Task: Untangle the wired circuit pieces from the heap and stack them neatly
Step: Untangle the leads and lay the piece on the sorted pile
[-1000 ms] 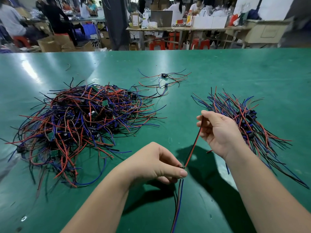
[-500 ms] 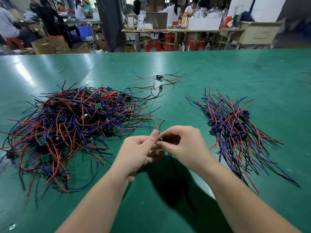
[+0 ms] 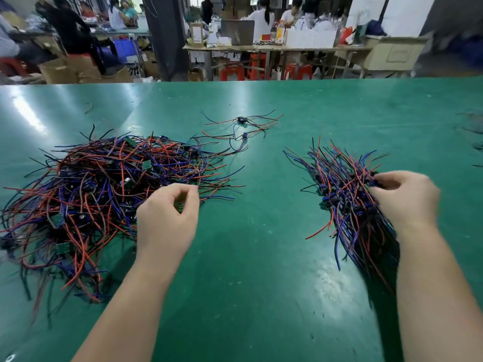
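Reaching across green desk (image 3: 261,270): left hand (image 3: 167,220), fingers loosely curled, empty, at one tangled red-blue-black heap (image 3: 104,184); right hand (image 3: 405,198), fingers pinching component (image 3: 374,182) on one aligned stack (image 3: 345,189); two stray pieces (image 3: 241,120) beyond.

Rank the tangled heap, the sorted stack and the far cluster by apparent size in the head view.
1. tangled heap
2. sorted stack, partly under the right hand
3. far cluster, smallest, though distance shrinks it

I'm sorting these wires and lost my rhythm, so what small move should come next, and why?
Probably let the right hand release its piece onto the stack, since it already lies among the aligned wires. The left hand hovers by the heap with nothing in its grip, ready to pick the next one.
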